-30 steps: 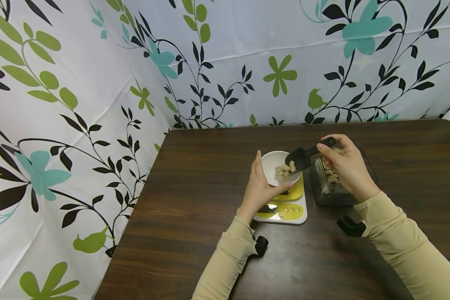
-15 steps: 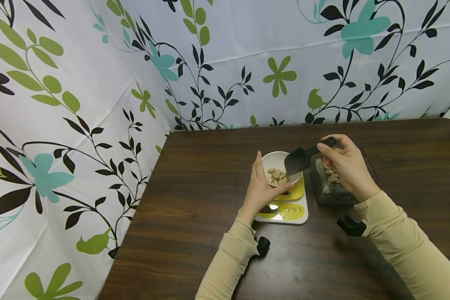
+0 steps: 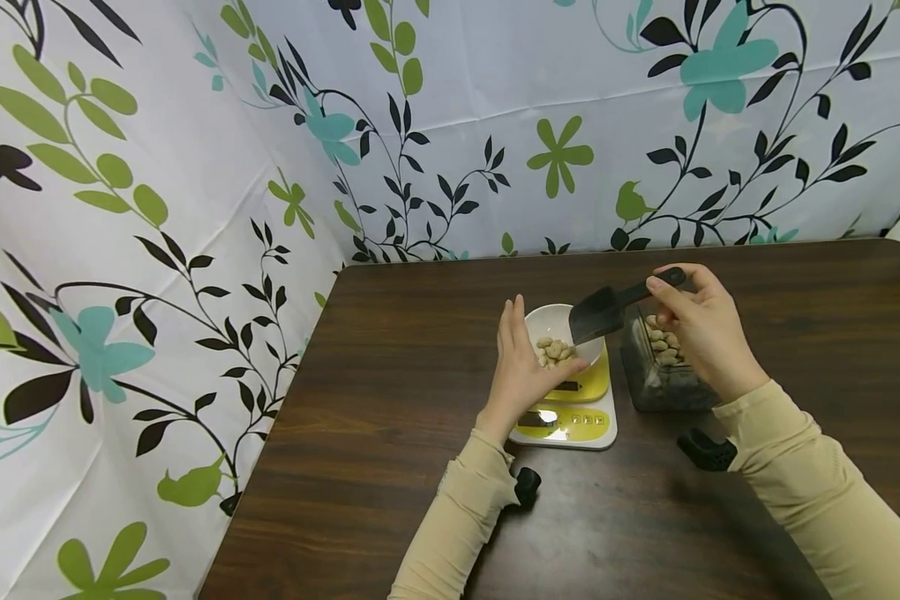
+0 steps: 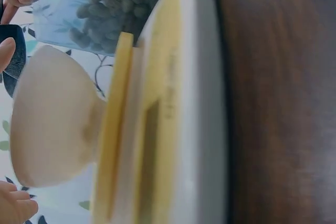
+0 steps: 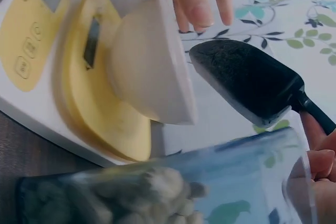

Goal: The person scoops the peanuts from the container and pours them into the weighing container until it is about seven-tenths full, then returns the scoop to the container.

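Note:
A white bowl point(image 3: 546, 322) with pale, oval nut-like pieces point(image 3: 552, 349) in it stands on a yellow-and-white kitchen scale point(image 3: 562, 423). My left hand point(image 3: 521, 372) is beside the bowl with straight fingers, the thumb in front of its near rim. Between thumb and fingers, my right hand point(image 3: 705, 329) pinches the handle of a black scoop point(image 5: 247, 77). The scoop tilts down to the left, its tip at the bowl's right rim in the head view. Nothing shows in the scoop. Whether my left fingertips touch the bowl is unclear.
A clear container point(image 3: 645, 387) holding more such pieces stands just right of the scale, below my right hand. Everything rests on a dark wooden table point(image 3: 390, 375). A patterned curtain point(image 3: 450, 125) hangs along the back and left.
Pieces sliding off the scoop have dropped into the bowl, leaving no pieces visible in the scoop. My right hand has shifted slightly right with it. My left fingers have moved slightly.

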### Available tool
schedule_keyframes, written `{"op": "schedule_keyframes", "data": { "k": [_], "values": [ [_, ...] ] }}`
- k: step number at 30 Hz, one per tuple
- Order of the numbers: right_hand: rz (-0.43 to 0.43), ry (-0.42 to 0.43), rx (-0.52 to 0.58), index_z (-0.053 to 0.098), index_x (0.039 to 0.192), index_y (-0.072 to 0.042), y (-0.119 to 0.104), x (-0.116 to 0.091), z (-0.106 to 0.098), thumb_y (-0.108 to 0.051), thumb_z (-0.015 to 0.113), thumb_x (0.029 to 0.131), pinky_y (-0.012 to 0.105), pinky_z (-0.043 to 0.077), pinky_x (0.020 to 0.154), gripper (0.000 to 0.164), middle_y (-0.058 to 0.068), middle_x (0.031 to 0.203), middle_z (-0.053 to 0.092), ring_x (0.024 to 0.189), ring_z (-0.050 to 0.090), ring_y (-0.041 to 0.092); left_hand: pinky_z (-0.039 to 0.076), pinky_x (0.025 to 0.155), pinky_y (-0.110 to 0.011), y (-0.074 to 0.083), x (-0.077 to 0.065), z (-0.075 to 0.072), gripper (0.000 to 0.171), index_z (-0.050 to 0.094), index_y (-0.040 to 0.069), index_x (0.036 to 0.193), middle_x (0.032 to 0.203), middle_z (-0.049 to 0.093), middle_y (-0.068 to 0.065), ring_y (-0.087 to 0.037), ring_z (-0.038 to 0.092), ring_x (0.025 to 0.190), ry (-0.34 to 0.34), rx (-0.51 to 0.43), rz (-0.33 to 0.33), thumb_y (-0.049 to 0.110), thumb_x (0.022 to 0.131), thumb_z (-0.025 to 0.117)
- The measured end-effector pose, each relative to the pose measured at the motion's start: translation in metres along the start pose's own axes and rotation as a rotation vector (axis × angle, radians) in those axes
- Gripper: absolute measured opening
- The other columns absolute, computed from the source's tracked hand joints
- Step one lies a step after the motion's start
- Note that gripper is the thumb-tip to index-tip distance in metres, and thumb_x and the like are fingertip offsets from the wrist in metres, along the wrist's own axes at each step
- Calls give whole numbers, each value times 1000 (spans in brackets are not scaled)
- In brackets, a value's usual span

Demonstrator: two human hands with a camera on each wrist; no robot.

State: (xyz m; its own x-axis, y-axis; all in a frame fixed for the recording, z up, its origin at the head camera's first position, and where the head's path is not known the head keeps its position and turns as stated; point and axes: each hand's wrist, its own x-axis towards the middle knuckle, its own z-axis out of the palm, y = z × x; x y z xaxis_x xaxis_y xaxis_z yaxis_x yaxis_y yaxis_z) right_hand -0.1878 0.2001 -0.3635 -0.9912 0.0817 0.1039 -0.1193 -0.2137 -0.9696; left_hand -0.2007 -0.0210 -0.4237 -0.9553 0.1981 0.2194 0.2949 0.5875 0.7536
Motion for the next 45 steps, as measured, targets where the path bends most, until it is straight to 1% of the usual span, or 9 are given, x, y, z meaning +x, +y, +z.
{"op": "schedule_keyframes", "data": {
  "k": [6, 11, 15, 19, 23, 29, 34, 40, 45],
  "values": [
    [-71, 21, 140, 49, 109, -9, -16, -1, -9, -14, 62, 89, 18, 40, 55, 25, -5, 66, 57, 55, 47, 8, 34, 106, -53, 16, 7, -2, 118, -9, 29, 150, 158, -1, -7, -28, 8, 146, -16, 17, 48, 50, 71, 76],
    [-131, 49, 248, 50, 109, -6, -27, 1, -21, -9, 63, 87, 20, 40, 56, 26, -1, 76, 62, 54, 48, 10, 33, 107, -54, 33, 11, 1, 114, -12, 37, 148, 159, -5, 0, -25, 6, 147, -74, -25, 41, 52, 74, 73],
    [-186, 66, 344, 49, 110, -2, -32, 1, -33, -2, 61, 87, 19, 42, 53, 25, 3, 87, 59, 55, 48, 10, 31, 110, -52, 48, 14, 7, 110, -14, 38, 146, 158, -9, 3, -22, 3, 147, -126, -25, 56, 54, 76, 69],
    [-226, 101, 434, 51, 106, 1, -36, 0, -44, 4, 58, 87, 19, 43, 49, 20, 7, 88, 55, 53, 50, 12, 33, 110, -48, 64, 16, 14, 104, -14, 34, 147, 158, -11, 3, -20, 1, 147, -169, -14, 100, 54, 81, 64],
    [-251, 147, 489, 51, 103, 3, -39, -1, -57, 7, 57, 86, 20, 43, 48, 19, 9, 87, 57, 52, 51, 13, 34, 110, -45, 78, 19, 24, 99, -14, 33, 147, 158, -11, 2, -19, 2, 147, -204, 12, 144, 55, 85, 59],
    [-252, 230, 420, 53, 102, 1, -38, -3, -71, 5, 61, 85, 19, 41, 48, 19, 7, 86, 57, 50, 50, 12, 33, 111, -42, 85, 18, 40, 94, -10, 29, 149, 158, -7, -1, -21, 5, 147, -252, 41, 161, 55, 87, 55],
    [-246, 239, 355, 54, 103, 0, -33, -8, -75, 4, 63, 83, 18, 42, 48, 22, 6, 80, 64, 48, 49, 12, 32, 112, -38, 85, 16, 53, 92, -5, 23, 151, 158, 0, -6, -21, 9, 147, -273, 76, 159, 56, 88, 53],
    [-239, 263, 129, 59, 104, -6, -25, -12, -74, -3, 67, 83, 14, 42, 51, 23, -2, 68, 62, 49, 51, 7, 33, 111, -37, 83, 14, 62, 90, -2, 20, 151, 158, 5, -10, -22, 13, 146, -291, 98, 139, 56, 89, 51],
    [-244, 256, -37, 61, 107, -9, -21, -13, -73, -2, 66, 84, 12, 42, 52, 25, -6, 74, 62, 52, 51, 4, 35, 110, -36, 81, 13, 64, 89, -1, 18, 151, 157, 8, -12, -24, 19, 144, -321, 99, 124, 56, 89, 50]
  ]
}}
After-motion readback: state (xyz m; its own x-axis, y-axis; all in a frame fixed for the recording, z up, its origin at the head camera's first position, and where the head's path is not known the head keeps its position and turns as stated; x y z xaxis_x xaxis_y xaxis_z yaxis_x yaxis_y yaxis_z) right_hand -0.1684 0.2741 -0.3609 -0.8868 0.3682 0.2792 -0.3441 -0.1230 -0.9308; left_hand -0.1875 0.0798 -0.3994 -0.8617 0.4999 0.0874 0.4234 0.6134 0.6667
